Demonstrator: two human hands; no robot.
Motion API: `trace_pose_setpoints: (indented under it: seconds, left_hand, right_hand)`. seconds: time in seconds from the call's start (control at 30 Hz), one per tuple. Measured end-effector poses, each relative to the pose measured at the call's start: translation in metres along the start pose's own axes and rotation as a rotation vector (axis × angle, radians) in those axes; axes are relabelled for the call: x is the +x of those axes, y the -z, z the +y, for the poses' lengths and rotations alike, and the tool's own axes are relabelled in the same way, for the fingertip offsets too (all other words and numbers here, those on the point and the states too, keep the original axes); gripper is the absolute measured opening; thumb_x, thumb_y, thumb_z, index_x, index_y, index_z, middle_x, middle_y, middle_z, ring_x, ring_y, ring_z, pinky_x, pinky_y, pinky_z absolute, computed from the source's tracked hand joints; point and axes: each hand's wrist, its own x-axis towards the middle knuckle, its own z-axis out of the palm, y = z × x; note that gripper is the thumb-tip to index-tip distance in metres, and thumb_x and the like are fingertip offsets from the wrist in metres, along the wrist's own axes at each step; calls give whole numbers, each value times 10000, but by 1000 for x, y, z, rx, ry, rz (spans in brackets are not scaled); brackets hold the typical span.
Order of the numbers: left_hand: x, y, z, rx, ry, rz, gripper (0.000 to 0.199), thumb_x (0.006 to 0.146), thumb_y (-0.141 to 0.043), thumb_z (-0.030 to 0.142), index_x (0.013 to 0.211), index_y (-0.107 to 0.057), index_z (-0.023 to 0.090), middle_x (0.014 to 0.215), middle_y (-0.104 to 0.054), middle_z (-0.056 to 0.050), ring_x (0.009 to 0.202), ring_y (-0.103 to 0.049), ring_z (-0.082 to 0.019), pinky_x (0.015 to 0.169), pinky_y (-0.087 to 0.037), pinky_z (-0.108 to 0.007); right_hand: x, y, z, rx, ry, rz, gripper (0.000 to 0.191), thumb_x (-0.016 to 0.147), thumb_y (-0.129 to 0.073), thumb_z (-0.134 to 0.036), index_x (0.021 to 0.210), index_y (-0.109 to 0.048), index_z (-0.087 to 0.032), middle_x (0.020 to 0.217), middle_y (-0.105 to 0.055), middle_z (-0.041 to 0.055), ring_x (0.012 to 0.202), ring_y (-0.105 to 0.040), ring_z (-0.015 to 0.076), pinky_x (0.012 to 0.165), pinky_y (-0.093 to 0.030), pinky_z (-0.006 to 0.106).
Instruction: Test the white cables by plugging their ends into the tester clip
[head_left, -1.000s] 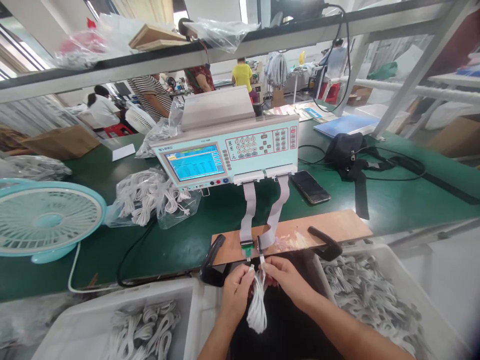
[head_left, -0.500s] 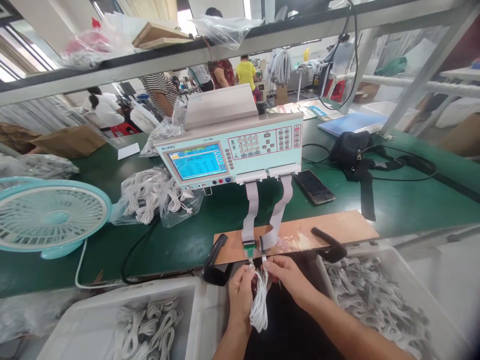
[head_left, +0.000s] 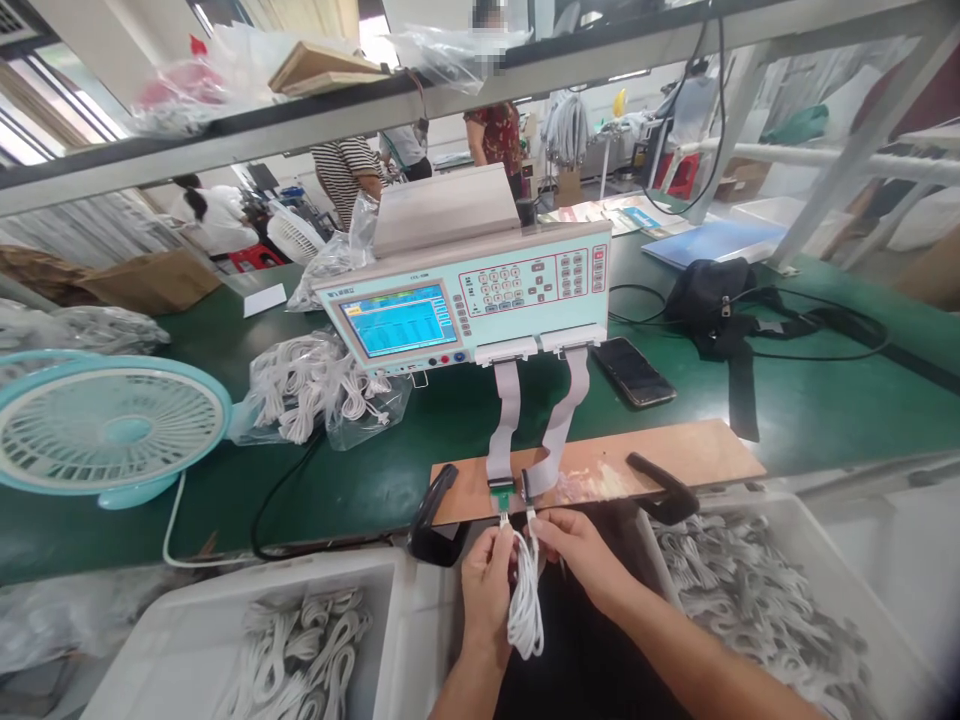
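A looped white cable (head_left: 526, 610) hangs between my two hands at the bench's front edge. My left hand (head_left: 487, 570) pinches one of its plugs, which meets a small green circuit board (head_left: 503, 497). My right hand (head_left: 568, 540) grips the cable's other plug at the second connector, just right of the board. Two grey ribbon cables (head_left: 504, 420) run from these connectors up to a tester (head_left: 480, 290) with a lit blue screen (head_left: 397, 322). Beneath the connectors lies a wooden strip (head_left: 675, 455), with black clamps (head_left: 435, 515) on it.
White bins of coiled cables stand below: a left bin (head_left: 180, 610) and a right bin (head_left: 862, 600). On the green bench (head_left: 360, 500) are a turquoise fan (head_left: 120, 430), bagged cables (head_left: 289, 390), a phone (head_left: 636, 372) and a black bag (head_left: 709, 300). People work behind the shelf.
The view has shifted slightly. Both hands stay at the connectors, each still holding a plug. In the background, a person in a red patterned top has moved right, and the yellow top is no longer seen.
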Motion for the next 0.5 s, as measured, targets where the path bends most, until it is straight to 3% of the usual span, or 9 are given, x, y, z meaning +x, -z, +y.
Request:
trace_pose_setpoints:
  seconds: [0.1,0.2,0.27,0.33,0.37,0.4,0.5]
  left_hand:
    - [-6,2,9,121,-11,6,338,767,-574,426,569,-475,171,461,-389,74,410,-369,-69,408,-289,-183]
    - [-14,30,31,289,-113,-44,283,823,-486,391,669,-570,170,411,-420,71,375,-393,-84,405,-316,-194]
    - [-17,74,43,482,-260,63,287,865,-416,359,749,-600,172,446,-473,54,428,-463,-97,485,-390,-204]
    - [-22,134,45,817,-351,302,347,900,-325,329,797,-612,164,523,-529,21,524,-530,-114,593,-441,-222]
    - [-25,168,41,1060,-294,384,378,917,-262,311,874,-609,165,599,-577,1,603,-568,-122,664,-458,-234]
    - [-29,202,33,1144,-224,430,387,919,-239,291,941,-598,149,654,-608,-23,645,-586,-138,693,-465,-256]
    - [-41,285,-8,1298,-36,415,294,872,-362,210,1058,-577,132,937,-662,-94,877,-613,-190,805,-462,-308]
  right_hand:
    - [-2,-3,1,-14,-31,-20,357,724,-638,-485,639,-607,-139,537,-480,-24,508,-363,93,512,-282,232]
    - [-4,-1,7,-80,-54,12,334,725,-650,-467,768,-660,-135,608,-538,-3,541,-398,103,521,-315,231]
    - [-1,2,13,-119,-76,51,328,731,-656,-449,841,-682,-141,628,-548,0,559,-408,105,527,-338,226]
    - [4,6,18,-128,-105,84,324,715,-673,-450,838,-695,-151,628,-554,2,569,-428,110,522,-361,223]
    - [6,8,19,-128,-119,102,324,701,-684,-453,827,-701,-155,634,-563,7,576,-443,115,517,-374,222]
    - [7,9,21,-129,-135,119,323,684,-697,-453,818,-705,-159,648,-576,14,585,-459,121,512,-386,222]
    - [7,8,21,-138,-158,173,305,644,-729,-435,807,-713,-178,692,-611,30,621,-509,139,513,-426,222]
